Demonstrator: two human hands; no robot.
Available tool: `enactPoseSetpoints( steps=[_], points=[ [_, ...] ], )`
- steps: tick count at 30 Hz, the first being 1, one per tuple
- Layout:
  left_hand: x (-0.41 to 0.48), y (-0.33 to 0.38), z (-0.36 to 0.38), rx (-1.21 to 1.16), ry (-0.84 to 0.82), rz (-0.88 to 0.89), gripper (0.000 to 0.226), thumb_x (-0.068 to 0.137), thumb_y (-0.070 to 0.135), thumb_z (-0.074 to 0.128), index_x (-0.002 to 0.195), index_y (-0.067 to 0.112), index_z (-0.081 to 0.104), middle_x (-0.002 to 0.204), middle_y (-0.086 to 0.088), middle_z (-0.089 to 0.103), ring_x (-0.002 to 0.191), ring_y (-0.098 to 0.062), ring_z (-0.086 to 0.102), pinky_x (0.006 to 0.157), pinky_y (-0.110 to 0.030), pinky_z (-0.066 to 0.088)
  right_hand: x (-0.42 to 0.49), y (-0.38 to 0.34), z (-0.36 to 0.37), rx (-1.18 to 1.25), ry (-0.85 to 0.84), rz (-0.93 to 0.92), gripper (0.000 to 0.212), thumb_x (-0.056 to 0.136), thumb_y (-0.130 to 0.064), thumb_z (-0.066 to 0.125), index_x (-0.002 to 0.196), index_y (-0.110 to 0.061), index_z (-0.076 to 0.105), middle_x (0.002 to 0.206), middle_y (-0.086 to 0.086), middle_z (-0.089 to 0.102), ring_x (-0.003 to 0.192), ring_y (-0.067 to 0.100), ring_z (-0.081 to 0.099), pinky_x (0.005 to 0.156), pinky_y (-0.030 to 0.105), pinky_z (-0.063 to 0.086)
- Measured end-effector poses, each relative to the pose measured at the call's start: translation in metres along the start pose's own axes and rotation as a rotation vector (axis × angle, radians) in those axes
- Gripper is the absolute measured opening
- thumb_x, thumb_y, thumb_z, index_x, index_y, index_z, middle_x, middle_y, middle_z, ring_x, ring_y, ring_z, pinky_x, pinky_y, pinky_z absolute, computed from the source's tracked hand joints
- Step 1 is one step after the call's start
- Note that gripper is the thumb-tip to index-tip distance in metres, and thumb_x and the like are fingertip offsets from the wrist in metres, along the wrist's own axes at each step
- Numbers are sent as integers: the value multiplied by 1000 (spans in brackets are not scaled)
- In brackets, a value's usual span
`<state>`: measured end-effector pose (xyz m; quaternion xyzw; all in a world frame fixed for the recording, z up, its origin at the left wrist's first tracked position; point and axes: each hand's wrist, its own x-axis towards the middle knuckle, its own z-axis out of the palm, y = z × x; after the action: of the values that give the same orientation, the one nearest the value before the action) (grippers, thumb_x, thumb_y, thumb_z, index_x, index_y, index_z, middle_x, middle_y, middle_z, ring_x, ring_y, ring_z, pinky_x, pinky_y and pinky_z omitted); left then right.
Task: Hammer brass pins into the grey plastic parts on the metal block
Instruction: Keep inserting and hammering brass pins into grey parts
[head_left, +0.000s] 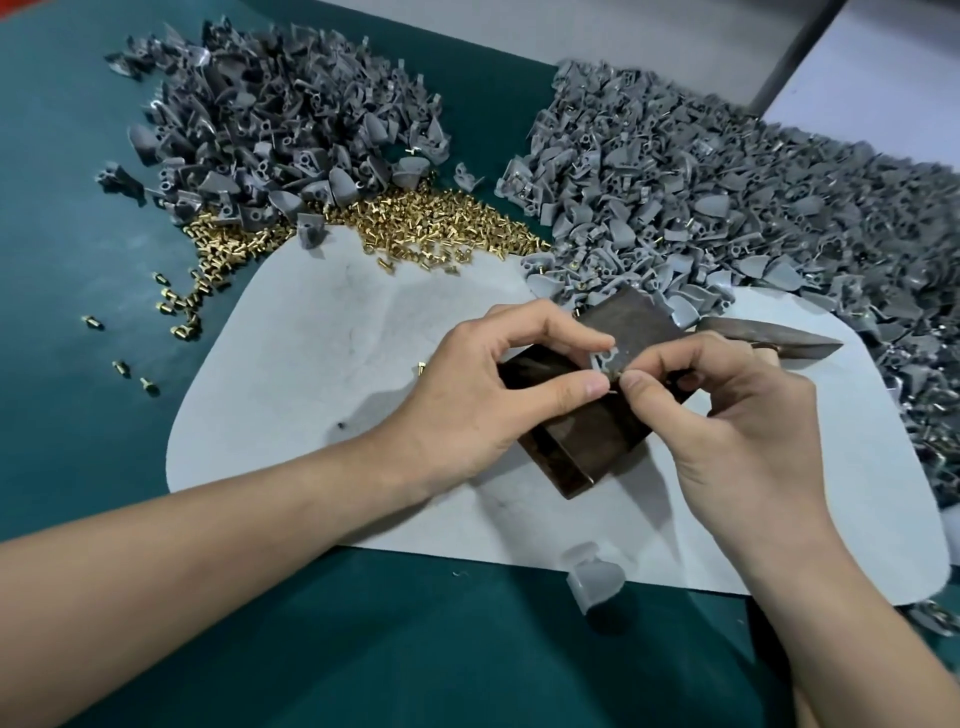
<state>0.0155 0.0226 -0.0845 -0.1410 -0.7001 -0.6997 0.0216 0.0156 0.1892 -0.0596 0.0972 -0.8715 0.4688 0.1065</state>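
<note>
While both hands pinch one grey plastic part on the metal block, a brass pin looks barely started
Left hand grips the part between thumb and forefinger; right hand nips the pin at its hole; if crooked, the hammer lying just behind could bend it or catch a fingertip; no containers show; spare pins and grey heaps lie loose on the table
</note>
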Motion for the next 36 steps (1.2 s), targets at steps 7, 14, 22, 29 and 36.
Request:
enactPoseSetpoints(
  steps=[7,14,22,29,36],
  points=[
    [0,0,0,1,-13,-2,20,77,20,74,94,31,70,101,8,68,101,-6,63,85,-8,41,1,-1,0,-46,-5,-29,26,73,-8,75,64,-29,63,67,-12,60,73,1,45,72,7,32],
    [1,-1,0,-2,-8,-4,20,77,20,74,94,29,72,101,2,69,104,-6,62,86,-9,42,2,-3,0,-32,-17,-12,13,68,-20,67,62,-30,62,66,-12,60,72,3,46,71,7,32],
    [1,-2,0,-17,-8,-7,20,76,19,74,94,27,72,101,0,69,103,-6,62,85,-9,43,2,-2,0,-36,-17,-16,13,68,-20,68,63,-31,62,65,-14,59,72,3,47,70,8,32],
    [1,-3,0,-25,-3,-22,20,77,17,74,95,24,72,101,-5,70,103,-5,62,86,-10,42,2,-1,0,9,-17,-8,12,69,-21,69,63,-30,64,64,-14,60,71,3,47,70,11,33],
    [2,-2,1,-44,-5,-25,19,77,16,74,95,22,71,100,-4,71,99,1,63,84,-9,43,2,0,-2,-60,-19,-44,29,74,-7,76,64,-31,63,66,-14,59,71,3,46,72,6,30]
  ],
)
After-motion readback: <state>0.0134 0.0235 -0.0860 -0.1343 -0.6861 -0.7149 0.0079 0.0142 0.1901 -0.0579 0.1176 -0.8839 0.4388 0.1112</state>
